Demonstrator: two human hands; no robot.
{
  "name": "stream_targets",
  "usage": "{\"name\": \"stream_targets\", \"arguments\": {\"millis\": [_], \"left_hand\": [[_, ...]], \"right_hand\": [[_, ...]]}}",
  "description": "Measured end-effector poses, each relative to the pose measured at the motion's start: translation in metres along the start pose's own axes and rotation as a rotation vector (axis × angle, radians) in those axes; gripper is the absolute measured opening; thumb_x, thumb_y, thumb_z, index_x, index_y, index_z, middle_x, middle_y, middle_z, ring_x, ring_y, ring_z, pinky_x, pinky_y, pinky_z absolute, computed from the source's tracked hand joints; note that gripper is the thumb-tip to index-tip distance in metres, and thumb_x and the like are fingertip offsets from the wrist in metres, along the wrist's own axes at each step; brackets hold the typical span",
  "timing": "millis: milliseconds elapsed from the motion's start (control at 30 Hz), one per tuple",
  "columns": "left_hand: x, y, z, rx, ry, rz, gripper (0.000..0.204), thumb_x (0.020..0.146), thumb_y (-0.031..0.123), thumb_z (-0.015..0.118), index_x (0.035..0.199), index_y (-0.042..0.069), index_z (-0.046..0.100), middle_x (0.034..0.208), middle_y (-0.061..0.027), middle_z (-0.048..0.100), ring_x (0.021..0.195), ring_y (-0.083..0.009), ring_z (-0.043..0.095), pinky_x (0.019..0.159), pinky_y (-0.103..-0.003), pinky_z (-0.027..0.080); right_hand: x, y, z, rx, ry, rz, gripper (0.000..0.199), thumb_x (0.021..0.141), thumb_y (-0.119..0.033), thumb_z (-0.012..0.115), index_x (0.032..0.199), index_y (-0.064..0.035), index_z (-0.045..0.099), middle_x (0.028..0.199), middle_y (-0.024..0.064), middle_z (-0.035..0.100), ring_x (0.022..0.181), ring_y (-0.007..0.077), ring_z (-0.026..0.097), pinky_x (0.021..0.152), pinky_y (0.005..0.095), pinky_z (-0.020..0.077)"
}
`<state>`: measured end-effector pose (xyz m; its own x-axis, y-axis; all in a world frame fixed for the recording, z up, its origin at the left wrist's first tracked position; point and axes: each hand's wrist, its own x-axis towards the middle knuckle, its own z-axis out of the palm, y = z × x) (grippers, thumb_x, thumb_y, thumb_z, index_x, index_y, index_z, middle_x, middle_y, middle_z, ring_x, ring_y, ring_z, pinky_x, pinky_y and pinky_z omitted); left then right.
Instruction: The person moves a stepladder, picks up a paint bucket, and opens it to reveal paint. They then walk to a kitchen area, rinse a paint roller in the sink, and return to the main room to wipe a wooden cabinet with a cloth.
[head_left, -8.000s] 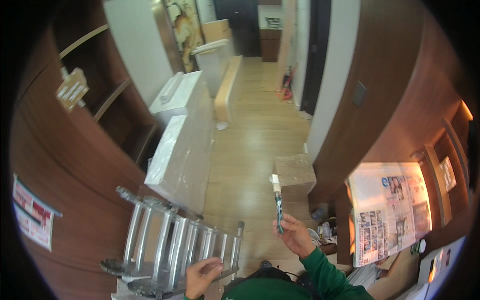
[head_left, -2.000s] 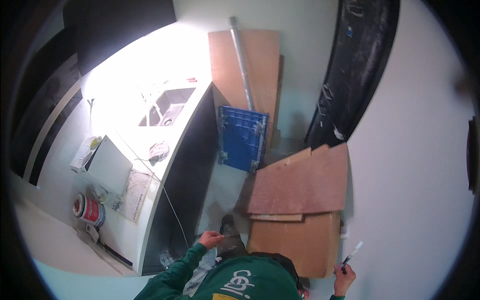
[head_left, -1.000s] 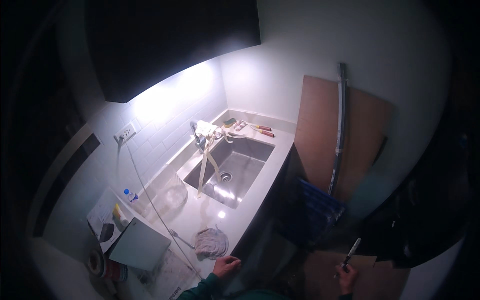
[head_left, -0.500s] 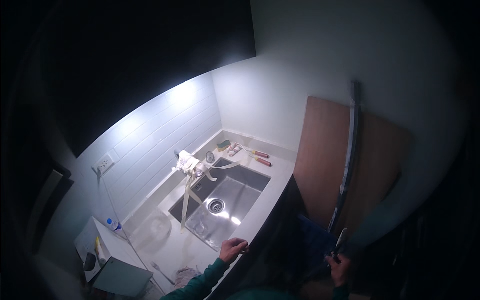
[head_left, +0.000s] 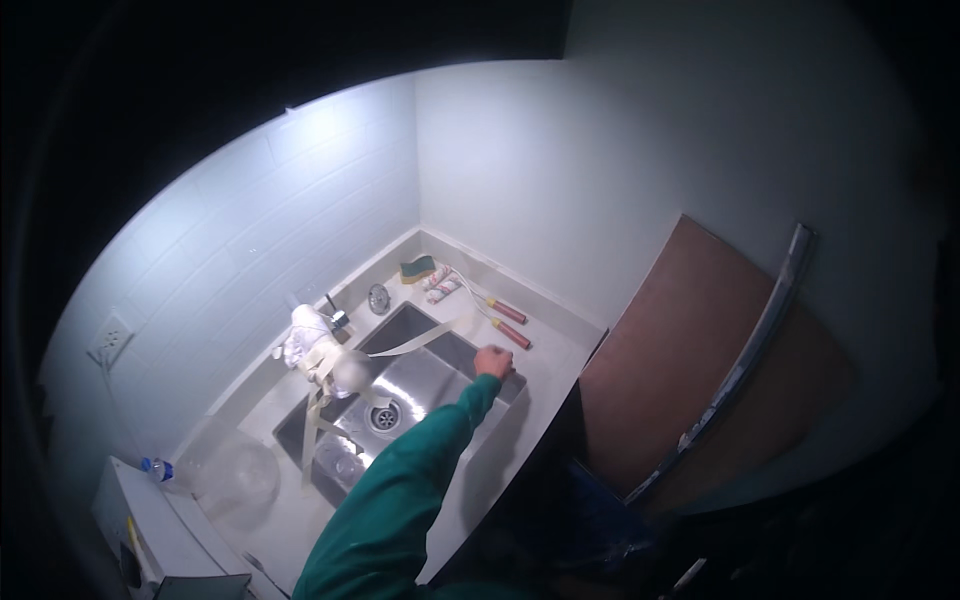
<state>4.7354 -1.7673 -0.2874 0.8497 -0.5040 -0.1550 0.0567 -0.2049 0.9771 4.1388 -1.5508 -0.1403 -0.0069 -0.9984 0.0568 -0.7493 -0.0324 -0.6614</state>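
My left hand (head_left: 493, 362), in a green sleeve, reaches over the right rim of the steel sink (head_left: 415, 395). Its fingers are curled closed; whatever they hold, if anything, is hidden. Just beyond it lie two small paint rollers (head_left: 512, 335) with red handles and striped sleeves. Strips of masking tape (head_left: 425, 338) hang over the sink from the tap (head_left: 318, 345), which is wrapped in whitish covering. At the bottom edge a pale narrow blade (head_left: 690, 575) shows in the dark; my right hand is out of view.
A green-yellow sponge (head_left: 418, 268) and a round metal piece (head_left: 379, 298) lie behind the sink. Brown boards (head_left: 650, 350) and a long curved strip (head_left: 745, 365) lean at the right wall. A box (head_left: 150, 520) and a blue-capped bottle (head_left: 158, 468) stand at left.
My left hand has moved forward and away from the counter's front edge to the sink's right side. My right hand, which held a bladed tool, has dropped out of view. The view has shifted.
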Motion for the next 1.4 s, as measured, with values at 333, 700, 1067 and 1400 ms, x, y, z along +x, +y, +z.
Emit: {"name": "stream_targets", "arguments": {"millis": [333,700,1067,1400], "left_hand": [[0.096,0.009,0.040,0.332,0.173,-0.177,0.063,0.073,0.035,0.078,0.111,-0.008,0.052,0.107,-0.0286,0.066,0.102,-0.0394,0.066,0.087,-0.043,0.053],[0.057,0.030,0.015,0.043,0.314,-0.030,0.050,0.062,0.026,0.079,0.093,-0.006,0.056,0.088,-0.0222,0.065,0.081,-0.0321,0.065,0.078,-0.040,0.052],[-0.264,0.086,0.000,-0.598,-0.375,-0.068,0.029,0.072,-0.003,0.067,0.094,0.003,0.050,0.082,-0.0034,0.055,0.067,-0.0094,0.053,0.060,-0.025,0.046],[-0.385,0.085,0.025,-0.668,-0.773,-0.097,0.033,0.076,-0.006,0.064,0.099,0.006,0.042,0.081,-0.0048,0.054,0.066,-0.0101,0.057,0.059,-0.026,0.050]], "right_hand": [[-0.022,0.046,0.005,-0.440,0.064,-0.239,0.016,0.087,-0.019,0.070,0.098,-0.0082,0.074,0.088,0.0163,0.068,0.078,0.0309,0.063,0.072,0.0412,0.0492],[-0.004,-0.058,0.012,0.061,-0.152,0.482,0.021,0.092,-0.021,0.066,0.106,-0.0062,0.072,0.092,0.0092,0.068,0.080,0.0167,0.060,0.072,0.0326,0.0487],[0.068,-0.133,0.086,1.172,-0.291,0.272,0.017,0.085,-0.010,0.070,0.095,0.0027,0.068,0.092,0.0117,0.068,0.092,0.0215,0.064,0.084,0.0370,0.0504],[0.016,-0.111,0.071,1.346,-0.466,0.285,0.020,0.089,-0.018,0.070,0.098,0.0002,0.068,0.093,0.0068,0.066,0.092,0.0172,0.061,0.087,0.0318,0.0463]]}}
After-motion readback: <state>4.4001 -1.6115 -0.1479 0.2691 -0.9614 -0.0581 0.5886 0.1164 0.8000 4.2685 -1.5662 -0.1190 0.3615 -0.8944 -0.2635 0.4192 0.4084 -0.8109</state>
